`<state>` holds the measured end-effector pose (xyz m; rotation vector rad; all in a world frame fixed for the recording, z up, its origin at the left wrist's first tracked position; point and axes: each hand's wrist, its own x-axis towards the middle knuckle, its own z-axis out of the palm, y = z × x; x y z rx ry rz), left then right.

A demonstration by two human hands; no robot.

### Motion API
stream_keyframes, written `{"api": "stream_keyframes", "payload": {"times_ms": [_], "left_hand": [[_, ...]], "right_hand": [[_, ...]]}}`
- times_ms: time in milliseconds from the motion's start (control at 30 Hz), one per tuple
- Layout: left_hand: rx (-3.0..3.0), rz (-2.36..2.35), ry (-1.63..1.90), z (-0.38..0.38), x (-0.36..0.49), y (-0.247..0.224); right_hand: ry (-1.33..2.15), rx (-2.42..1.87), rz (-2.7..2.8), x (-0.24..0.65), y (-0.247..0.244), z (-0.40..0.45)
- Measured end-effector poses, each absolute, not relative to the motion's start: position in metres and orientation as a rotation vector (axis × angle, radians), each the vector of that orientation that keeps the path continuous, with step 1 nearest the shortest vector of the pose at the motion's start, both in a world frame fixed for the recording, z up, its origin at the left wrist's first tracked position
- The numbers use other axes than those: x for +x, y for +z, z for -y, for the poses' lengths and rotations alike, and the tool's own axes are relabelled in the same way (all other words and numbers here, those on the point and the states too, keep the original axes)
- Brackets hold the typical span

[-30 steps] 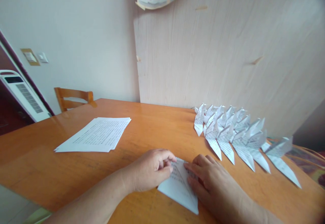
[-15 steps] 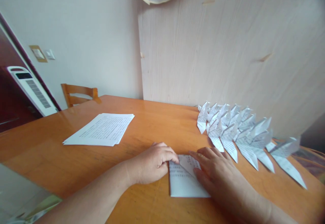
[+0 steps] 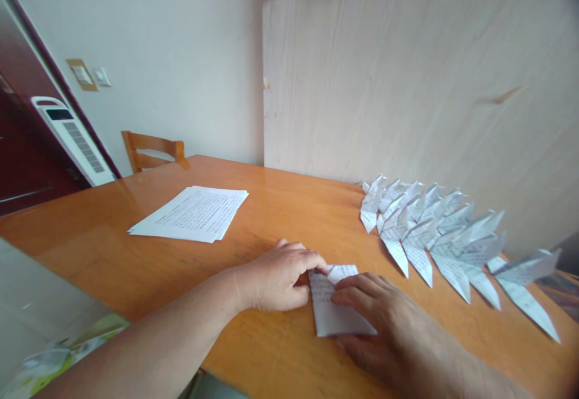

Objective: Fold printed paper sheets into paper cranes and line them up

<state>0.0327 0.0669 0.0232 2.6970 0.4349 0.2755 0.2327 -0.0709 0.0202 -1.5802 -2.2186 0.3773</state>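
Note:
A folded sheet of printed paper (image 3: 332,317) lies on the table in front of me, its top left corner turned over. My left hand (image 3: 283,275) is at that corner, with the index finger pressing on it, the thumb by the left edge and the other fingers curled. Across the right part of the sheet, my right hand (image 3: 377,308) rests with its fingers stretched over the paper. Its thumb is low, by the bottom edge, and the sheet's right side is hidden under this hand.
Several folded paper pieces (image 3: 423,230) stand in rows at the right of the wooden table (image 3: 271,206). A stack of printed sheets (image 3: 194,212) lies at the left. Behind it are a chair (image 3: 154,146) and a white upright appliance (image 3: 75,140).
My right hand has shifted down the sheet, its thumb now by the bottom edge. The left index finger has moved onto the turned corner. The camera view has tilted down and left.

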Motion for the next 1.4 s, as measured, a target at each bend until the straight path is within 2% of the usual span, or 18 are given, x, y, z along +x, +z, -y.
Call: {"api": "stream_keyframes", "payload": {"times_ms": [667, 1400], "left_hand": [[2.75, -0.361, 0.255, -0.067, 0.03, 0.018], [2.881, -0.411, 0.357, -0.055, 0.036, 0.02]], "right_hand": [[0.618, -1.593, 2.19, 0.235, 0.023, 0.07], [0.574, -1.637, 2.191, 0.236, 0.019, 0.07]]}}
